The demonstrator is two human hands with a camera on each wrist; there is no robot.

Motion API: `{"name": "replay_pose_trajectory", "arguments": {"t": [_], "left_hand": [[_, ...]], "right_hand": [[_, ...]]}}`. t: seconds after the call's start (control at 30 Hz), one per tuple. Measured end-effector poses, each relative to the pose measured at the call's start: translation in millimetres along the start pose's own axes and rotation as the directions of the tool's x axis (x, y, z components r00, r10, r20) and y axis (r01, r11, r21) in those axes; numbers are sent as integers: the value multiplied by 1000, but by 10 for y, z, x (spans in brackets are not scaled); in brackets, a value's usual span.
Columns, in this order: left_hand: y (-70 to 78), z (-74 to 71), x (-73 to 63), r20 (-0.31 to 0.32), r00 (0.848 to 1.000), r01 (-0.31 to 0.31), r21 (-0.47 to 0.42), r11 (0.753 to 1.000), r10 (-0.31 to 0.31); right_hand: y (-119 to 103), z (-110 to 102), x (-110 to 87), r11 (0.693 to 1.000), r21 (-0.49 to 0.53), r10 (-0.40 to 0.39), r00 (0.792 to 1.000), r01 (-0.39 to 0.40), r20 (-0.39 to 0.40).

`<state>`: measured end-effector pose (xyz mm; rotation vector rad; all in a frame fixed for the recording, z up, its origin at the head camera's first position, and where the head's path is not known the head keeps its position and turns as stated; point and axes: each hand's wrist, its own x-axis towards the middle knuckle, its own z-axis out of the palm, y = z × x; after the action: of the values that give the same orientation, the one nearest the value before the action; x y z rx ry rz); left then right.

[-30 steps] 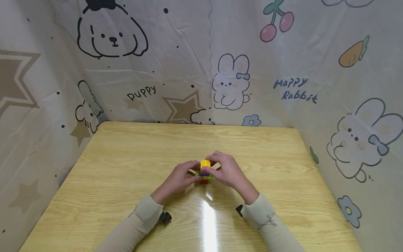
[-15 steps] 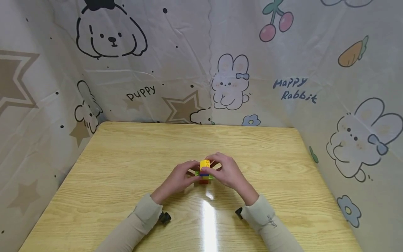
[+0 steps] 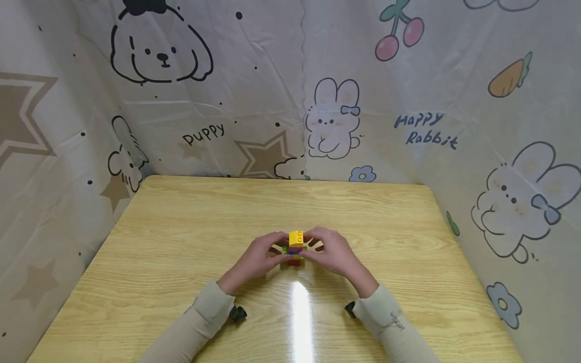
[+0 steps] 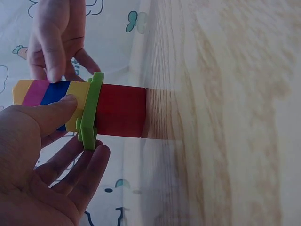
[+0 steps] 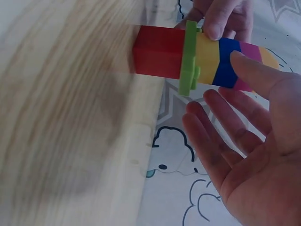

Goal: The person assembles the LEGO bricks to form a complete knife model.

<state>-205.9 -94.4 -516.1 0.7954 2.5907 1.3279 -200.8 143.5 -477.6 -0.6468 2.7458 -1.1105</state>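
A stack of building bricks (image 3: pixel 295 239) stands upright on the wooden table. From the bottom up come a red brick (image 4: pixel 121 110), a wider green plate (image 4: pixel 91 110), a yellow brick (image 5: pixel 206 59), a blue brick (image 5: pixel 225 70), a pink brick (image 4: pixel 35 94) and a top yellow brick (image 4: pixel 20 90). My left hand (image 3: pixel 259 257) pinches the lower yellow brick, thumb on the near face. On the other side, my right hand (image 3: pixel 335 254) pinches the stack at the blue brick, its thumb on that brick. Its lower fingers are spread away from the bricks.
The wooden table (image 3: pixel 199 212) reaches back to a printed curtain (image 3: pixel 254 101) that also surrounds its sides. A black device (image 3: pixel 238 313) shows at the left cuff, and another black device (image 3: pixel 350 309) at the right cuff.
My right hand has slid down from the top yellow brick to the blue brick, leaving the top brick uncovered. The left hand and the stack stay in place.
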Motion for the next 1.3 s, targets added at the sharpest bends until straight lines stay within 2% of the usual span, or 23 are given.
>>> {"name": "replay_pose_trajectory", "arguments": {"t": [0.4, 0.93, 1.3], "left_hand": [[3, 0, -15, 3, 1000, 15, -10, 1000, -15], [14, 1, -13, 5, 1000, 13, -12, 1000, -13], [9, 12, -12, -2, 1000, 18, -7, 1000, -18]], "right_hand": [[113, 86, -13, 999, -24, 22, 1000, -21, 21], [154, 94, 5, 998, -57, -24, 1000, 25, 11], [177, 114, 12, 997, -71, -12, 1000, 12, 6]]}}
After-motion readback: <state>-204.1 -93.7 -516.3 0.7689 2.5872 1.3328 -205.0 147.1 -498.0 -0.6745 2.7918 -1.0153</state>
